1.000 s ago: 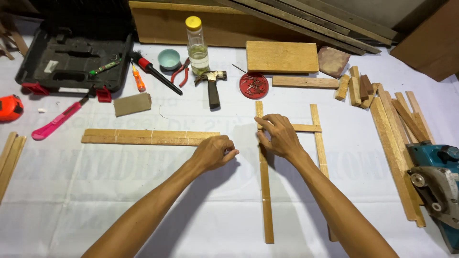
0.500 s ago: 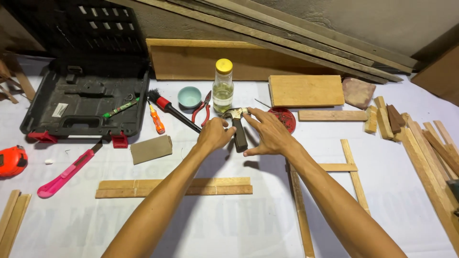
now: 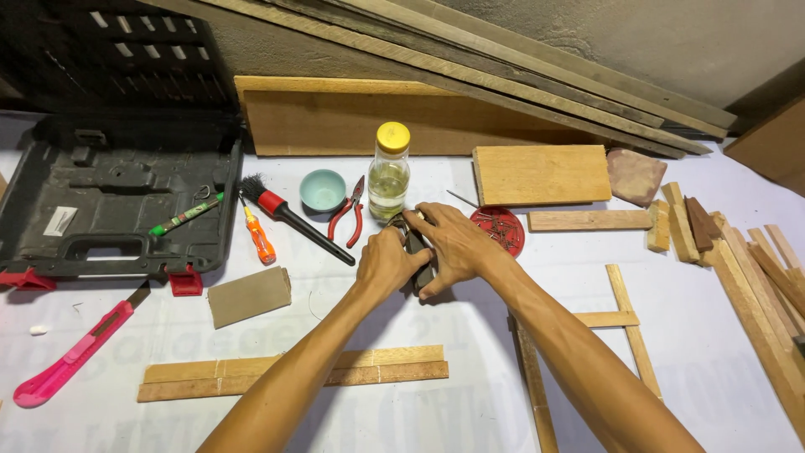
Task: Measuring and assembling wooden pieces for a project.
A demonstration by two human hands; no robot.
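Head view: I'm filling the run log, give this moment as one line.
left hand: on hammer | right hand: on hammer | behind: bottle | right: red nail lid

My left hand (image 3: 391, 262) and right hand (image 3: 449, 245) are close together, touching, fingers curled and closed. Both my forearms are stretched forward, bare, converging toward the middle.

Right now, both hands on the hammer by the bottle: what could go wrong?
1. The left hand and right hand close on the hammer right beside the glass bottle; lifting it carelessly could tip the bottle.
2. The red lid of nails lies just past the right hand; a wrist sweep might scatter them.
3. The red pliers lie close on the left and could get knocked.
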